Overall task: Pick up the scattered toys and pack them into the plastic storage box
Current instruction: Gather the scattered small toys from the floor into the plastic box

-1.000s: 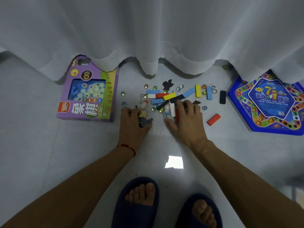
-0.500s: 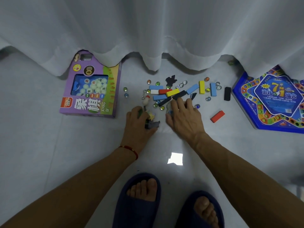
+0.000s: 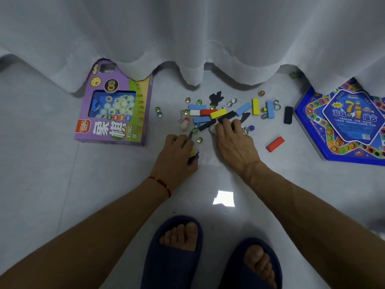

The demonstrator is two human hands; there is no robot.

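Small toys lie scattered on the pale floor below a white curtain: coloured blocks such as a yellow block (image 3: 217, 113), a blue block (image 3: 243, 108) and a red block (image 3: 275, 144), with glass marbles (image 3: 199, 139) among them. My left hand (image 3: 177, 154) is closed around several small toys, a dark piece (image 3: 193, 158) sticking out near the thumb. My right hand (image 3: 234, 140) rests palm down on the pile, its fingers curled over a black block (image 3: 226, 116) and a white piece (image 3: 212, 128). No plastic storage box is in view.
A purple chess game box (image 3: 113, 107) lies at the left. A blue hexagonal board game box (image 3: 343, 122) lies at the right. The white curtain (image 3: 198, 38) hangs down to the floor behind the toys. My two feet in dark slippers (image 3: 177, 251) stand near the bottom edge.
My left hand has pulled back toward me with its toys. My right hand has shifted slightly over the pile and curled its fingers tighter on the pieces.
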